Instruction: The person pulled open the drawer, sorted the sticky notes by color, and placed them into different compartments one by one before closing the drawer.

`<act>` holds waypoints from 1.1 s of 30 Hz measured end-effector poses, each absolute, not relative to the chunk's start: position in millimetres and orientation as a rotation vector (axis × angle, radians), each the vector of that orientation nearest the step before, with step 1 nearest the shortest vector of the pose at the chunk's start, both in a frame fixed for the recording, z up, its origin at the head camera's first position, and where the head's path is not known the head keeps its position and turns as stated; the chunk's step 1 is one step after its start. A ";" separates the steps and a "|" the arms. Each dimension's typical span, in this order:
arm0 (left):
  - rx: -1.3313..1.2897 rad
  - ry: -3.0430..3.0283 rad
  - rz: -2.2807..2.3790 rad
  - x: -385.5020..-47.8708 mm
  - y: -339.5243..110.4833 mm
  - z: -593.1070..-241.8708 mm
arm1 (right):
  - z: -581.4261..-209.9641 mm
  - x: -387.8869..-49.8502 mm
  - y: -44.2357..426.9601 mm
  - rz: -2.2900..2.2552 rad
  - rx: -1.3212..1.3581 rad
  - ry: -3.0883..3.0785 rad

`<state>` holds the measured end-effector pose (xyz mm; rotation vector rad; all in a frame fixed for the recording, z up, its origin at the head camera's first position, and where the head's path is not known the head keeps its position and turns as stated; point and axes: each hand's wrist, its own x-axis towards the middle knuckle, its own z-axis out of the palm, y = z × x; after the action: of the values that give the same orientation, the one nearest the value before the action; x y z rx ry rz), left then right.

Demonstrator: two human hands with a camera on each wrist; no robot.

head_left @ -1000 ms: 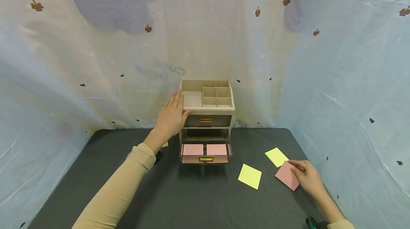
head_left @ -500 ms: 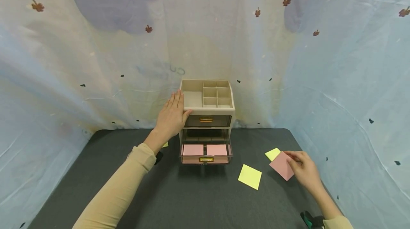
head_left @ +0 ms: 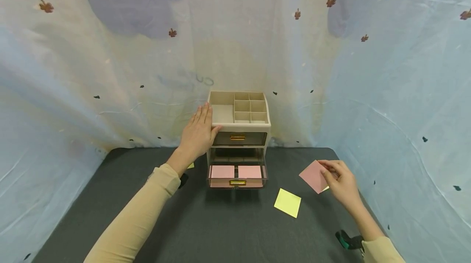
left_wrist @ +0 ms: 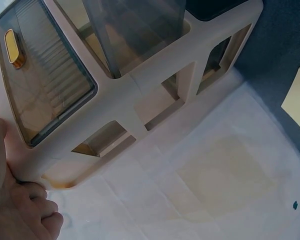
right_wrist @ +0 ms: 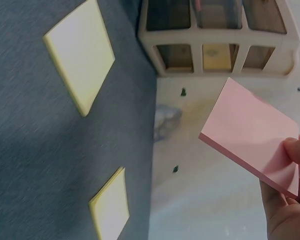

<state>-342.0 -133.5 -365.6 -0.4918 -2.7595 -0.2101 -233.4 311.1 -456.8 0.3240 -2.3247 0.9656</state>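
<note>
A cream desktop drawer organizer (head_left: 241, 127) stands at the back of the table, its middle drawer (head_left: 238, 183) pulled out. Two stacks of pink sticky notes (head_left: 222, 171) lie side by side in that drawer. My left hand (head_left: 197, 135) rests with straight fingers against the organizer's upper left side and front corner. Between thumb and fingers, my right hand (head_left: 342, 181) pinches a pink sticky note pad (right_wrist: 252, 132), held up off the table. Two yellow sticky note pads lie on the right side: one yellow pad (head_left: 288, 203) in plain sight, the other yellow pad (head_left: 325, 189) mostly behind the pink one in the head view.
A bit of another yellow pad (head_left: 191, 165) shows behind my left wrist. The organizer's top tray (head_left: 222, 112) has several compartments, and its top drawer (head_left: 238, 138) is pushed in. A patterned cloth (head_left: 235, 50) hangs behind the dark table (head_left: 235, 230).
My right hand has lifted the pink pad from the table and carried it up and left, over the far yellow pad. My left hand keeps its place on the organizer.
</note>
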 end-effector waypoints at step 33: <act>-0.487 -2.761 -0.197 -341.7 -134.0 -366.8 | -420.5 -268.0 209.7 1.112 0.738 -2.224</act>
<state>-341.7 -134.0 -366.8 -0.4868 -2.7606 -0.1967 -268.0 209.7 -420.5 0.7376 -2.2245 1.1119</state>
